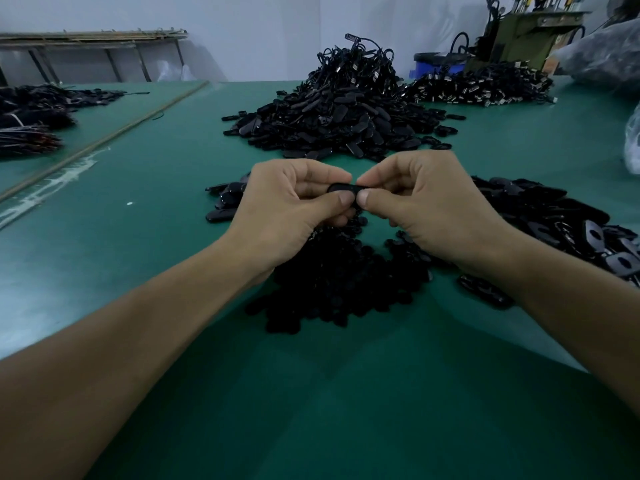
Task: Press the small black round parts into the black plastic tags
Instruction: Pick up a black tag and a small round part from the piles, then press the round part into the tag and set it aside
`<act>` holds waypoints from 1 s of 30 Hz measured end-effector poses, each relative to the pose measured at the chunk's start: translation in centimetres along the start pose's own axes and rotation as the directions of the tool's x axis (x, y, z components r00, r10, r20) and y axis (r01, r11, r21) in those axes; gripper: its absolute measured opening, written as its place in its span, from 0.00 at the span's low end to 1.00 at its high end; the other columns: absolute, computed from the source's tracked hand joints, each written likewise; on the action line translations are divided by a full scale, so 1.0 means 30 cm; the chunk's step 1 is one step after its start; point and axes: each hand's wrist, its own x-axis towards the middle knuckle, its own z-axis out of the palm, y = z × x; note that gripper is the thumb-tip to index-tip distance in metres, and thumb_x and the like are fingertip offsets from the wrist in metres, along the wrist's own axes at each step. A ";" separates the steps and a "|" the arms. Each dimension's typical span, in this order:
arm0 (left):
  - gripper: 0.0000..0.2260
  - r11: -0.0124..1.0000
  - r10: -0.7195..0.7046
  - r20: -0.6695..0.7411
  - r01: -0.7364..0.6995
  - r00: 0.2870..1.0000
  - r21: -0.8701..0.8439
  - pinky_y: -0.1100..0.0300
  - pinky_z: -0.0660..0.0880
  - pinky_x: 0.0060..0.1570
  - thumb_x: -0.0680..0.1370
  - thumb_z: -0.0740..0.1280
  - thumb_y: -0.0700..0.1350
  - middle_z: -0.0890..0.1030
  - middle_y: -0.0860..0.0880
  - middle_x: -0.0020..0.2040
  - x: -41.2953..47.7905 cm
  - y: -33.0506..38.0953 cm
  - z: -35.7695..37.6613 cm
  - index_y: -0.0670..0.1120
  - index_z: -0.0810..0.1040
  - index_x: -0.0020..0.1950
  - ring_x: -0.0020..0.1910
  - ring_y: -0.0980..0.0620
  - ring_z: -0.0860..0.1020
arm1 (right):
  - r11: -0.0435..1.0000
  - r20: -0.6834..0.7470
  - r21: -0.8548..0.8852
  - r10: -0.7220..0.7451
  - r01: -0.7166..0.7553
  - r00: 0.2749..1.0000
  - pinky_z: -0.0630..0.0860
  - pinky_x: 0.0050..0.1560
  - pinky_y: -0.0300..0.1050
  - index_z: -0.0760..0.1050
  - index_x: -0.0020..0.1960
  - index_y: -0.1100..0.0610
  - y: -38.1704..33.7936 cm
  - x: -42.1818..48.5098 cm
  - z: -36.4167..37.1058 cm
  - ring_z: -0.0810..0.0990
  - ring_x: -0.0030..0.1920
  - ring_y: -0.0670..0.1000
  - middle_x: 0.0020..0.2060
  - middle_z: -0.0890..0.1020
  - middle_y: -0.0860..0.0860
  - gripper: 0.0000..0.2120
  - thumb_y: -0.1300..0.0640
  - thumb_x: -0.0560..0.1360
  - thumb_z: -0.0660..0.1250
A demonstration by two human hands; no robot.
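Both hands meet above the green table [138, 237], pinching one black plastic tag [341, 188] between them. My left hand [287, 206] grips its left end with thumb and curled fingers. My right hand [419, 202] pinches its right end, thumb tip against the tag. Any round part at the tag is hidden by my fingers. Below the hands lies a heap of small black round parts [346, 282]. A few tags [221, 202] lie left of my left hand, and more tags [554, 223] spread out to the right.
A tall heap of black tags with cords [346, 109] stands behind the hands, another pile [485, 86] at the back right. Dark bundles [31, 116] lie at the far left. A blue bucket [429, 69], a machine [526, 32] and plastic bags [606, 57] are at the back right.
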 end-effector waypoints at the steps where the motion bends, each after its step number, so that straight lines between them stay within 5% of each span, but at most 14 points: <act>1: 0.07 1.000 0.002 0.000 -0.002 1.000 0.003 0.66 0.79 0.39 0.74 0.73 0.33 0.86 0.48 0.37 0.000 0.001 0.001 0.42 0.82 0.49 0.34 0.54 0.84 | 1.000 -0.002 -0.023 -0.001 0.001 1.000 0.74 0.36 0.31 0.81 0.45 0.50 -0.001 0.001 0.000 0.79 0.34 0.37 0.34 0.83 0.43 0.02 0.57 0.74 0.73; 9: 0.06 0.997 0.039 -0.035 -0.036 0.999 0.070 0.64 0.80 0.36 0.73 0.75 0.32 0.86 0.46 0.34 0.000 0.014 -0.003 0.41 0.82 0.45 0.31 0.53 0.84 | 1.000 0.010 -0.029 0.011 -0.011 1.000 0.78 0.38 0.40 0.81 0.45 0.50 -0.006 0.004 0.001 0.78 0.34 0.40 0.35 0.83 0.46 0.02 0.56 0.75 0.73; 16: 0.08 0.974 0.115 -0.087 -0.095 0.990 0.208 0.58 0.83 0.40 0.73 0.75 0.34 0.86 0.47 0.35 0.013 -0.013 -0.017 0.46 0.83 0.44 0.33 0.49 0.85 | 0.992 0.016 -0.127 -0.007 0.009 1.000 0.79 0.45 0.36 0.83 0.52 0.50 -0.004 0.001 -0.007 0.82 0.41 0.40 0.41 0.85 0.45 0.06 0.58 0.78 0.69; 18: 0.09 0.964 0.136 -0.198 -0.084 0.971 0.251 0.58 0.83 0.42 0.74 0.75 0.36 0.86 0.50 0.36 0.027 -0.031 -0.043 0.50 0.83 0.45 0.35 0.50 0.86 | 0.930 0.023 -0.367 -0.011 0.019 1.000 0.75 0.49 0.30 0.80 0.60 0.50 -0.002 -0.004 -0.016 0.80 0.49 0.40 0.51 0.83 0.45 0.12 0.58 0.79 0.65; 20: 0.11 0.962 0.147 -0.318 -0.061 0.937 0.265 0.58 0.83 0.45 0.75 0.73 0.36 0.86 0.54 0.38 0.048 -0.044 -0.085 0.53 0.83 0.48 0.36 0.52 0.86 | 0.766 0.034 -0.642 0.047 -0.014 0.998 0.73 0.60 0.43 0.77 0.65 0.54 0.015 -0.011 -0.030 0.77 0.60 0.52 0.60 0.80 0.53 0.15 0.58 0.80 0.62; 23: 0.12 0.962 0.148 -0.436 -0.027 0.888 0.272 0.58 0.83 0.47 0.75 0.72 0.36 0.86 0.54 0.39 0.080 -0.062 -0.146 0.52 0.84 0.53 0.38 0.53 0.86 | 0.553 -0.010 -0.822 0.225 -0.136 0.974 0.69 0.59 0.54 0.77 0.61 0.56 0.023 -0.023 -0.047 0.72 0.60 0.64 0.57 0.78 0.59 0.14 0.52 0.80 0.59; 27: 0.11 0.929 0.157 -0.474 0.033 0.866 0.368 0.63 0.82 0.42 0.76 0.74 0.40 0.85 0.52 0.43 0.107 -0.097 -0.197 0.48 0.84 0.58 0.34 0.57 0.83 | 0.529 -0.026 -0.832 0.267 -0.169 0.963 0.66 0.51 0.52 0.77 0.59 0.54 0.013 -0.031 -0.050 0.75 0.56 0.62 0.53 0.80 0.59 0.13 0.52 0.80 0.58; 30: 0.12 0.881 0.190 -0.496 0.076 0.847 0.468 0.69 0.79 0.46 0.74 0.77 0.48 0.83 0.58 0.41 0.108 -0.109 -0.221 0.49 0.85 0.57 0.38 0.64 0.81 | 0.585 -0.025 -0.791 0.261 -0.179 0.965 0.75 0.53 0.51 0.77 0.61 0.52 0.000 -0.031 -0.057 0.77 0.53 0.60 0.53 0.81 0.57 0.13 0.59 0.80 0.60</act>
